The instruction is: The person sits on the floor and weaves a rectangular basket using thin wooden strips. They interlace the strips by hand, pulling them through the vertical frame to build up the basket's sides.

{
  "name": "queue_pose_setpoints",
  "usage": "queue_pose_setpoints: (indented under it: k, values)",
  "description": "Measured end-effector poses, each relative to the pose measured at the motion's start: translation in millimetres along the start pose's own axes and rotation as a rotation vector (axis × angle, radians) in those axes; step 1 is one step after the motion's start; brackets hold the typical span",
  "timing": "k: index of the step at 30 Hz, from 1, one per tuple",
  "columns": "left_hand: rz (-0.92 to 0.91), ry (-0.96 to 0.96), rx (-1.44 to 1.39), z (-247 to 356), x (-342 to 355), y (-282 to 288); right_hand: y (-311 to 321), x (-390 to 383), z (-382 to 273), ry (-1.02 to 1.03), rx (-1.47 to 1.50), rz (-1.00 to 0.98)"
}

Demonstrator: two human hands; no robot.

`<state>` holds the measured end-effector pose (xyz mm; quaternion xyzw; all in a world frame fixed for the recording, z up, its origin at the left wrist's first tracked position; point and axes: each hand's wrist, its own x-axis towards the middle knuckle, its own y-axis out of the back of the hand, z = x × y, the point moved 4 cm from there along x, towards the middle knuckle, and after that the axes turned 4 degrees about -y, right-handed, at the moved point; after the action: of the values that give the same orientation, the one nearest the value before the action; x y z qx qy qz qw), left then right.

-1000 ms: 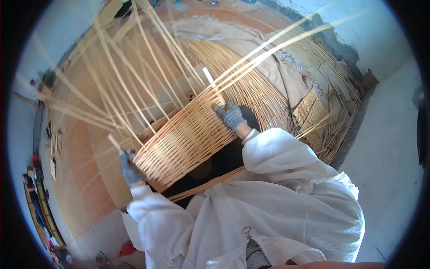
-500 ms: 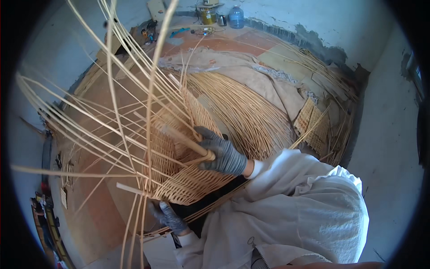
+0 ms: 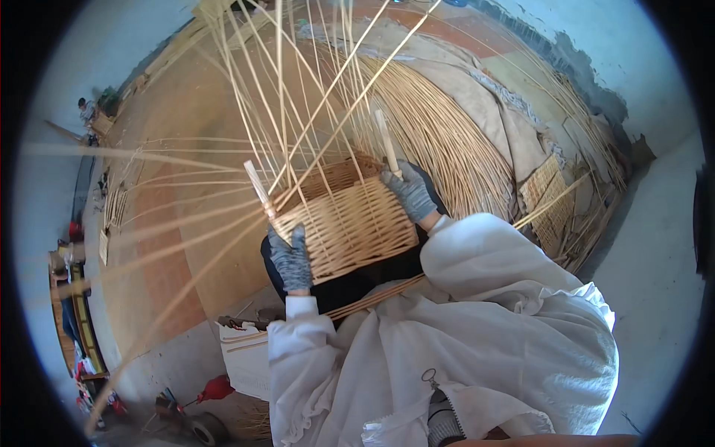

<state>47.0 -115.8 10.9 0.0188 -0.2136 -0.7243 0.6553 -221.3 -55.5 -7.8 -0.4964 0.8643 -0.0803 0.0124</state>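
Basket [image 3: 357,235] is lt tan w/ over-under weave patt.; gloves [image 3: 291,262] mottled gry; clothing [image 3: 477,346] wht; rod pile [image 3: 458,134] golden-tan; wall [image 3: 633,63] pale blu.

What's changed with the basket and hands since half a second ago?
The unfinished wicker basket has been turned, and a broad outer side now faces the camera. The left hand has moved up to grip its left end; the right hand stays at a corner, by a thick peg. The pile of rods lies unmoved.

Weaving workshop, judging by canes [image 3: 454,134] (plenty) and the unfinished basket [image 3: 359,232].
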Motion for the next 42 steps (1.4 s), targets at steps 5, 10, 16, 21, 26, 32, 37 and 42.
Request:
queue_pose_setpoints:
  k: [5, 10, 16, 21, 26, 32, 37, 42]
  values:
    - [0.026, 0.057, -0.085, -21, 19, -40, 20, 32, 26, -0.1, -0.016, 0.093]
    - [0.077, 0.127, -0.028, -38, 8, -42, 23, 41, 39, -0.138, -0.169, 0.064]
    - [0.112, 0.067, -0.074, -28, 11, -33, -10, 23, -39, 0.627, -1.058, 0.445]
    - [-0.089, 0.102, -0.293, -41, 65, -24, -108, 73, 4, -0.224, -0.539, -0.146]
    - [-0.057, 0.0, -0.245, -34, 68, -32, -154, 147, -31, -0.002, -0.844, 0.471]
    - [-0.034, 0.165, -0.387, -43, 64, -28, -153, 200, -36, 0.134, -0.16, -0.16]
    - [-0.032, 0.273, -0.516, -62, 53, -26, -202, 219, -59, 0.101, -0.607, -0.716]
    - [-0.011, 0.25, -0.522, -39, 59, -34, -273, 276, 16, 0.486, -1.861, -0.821]
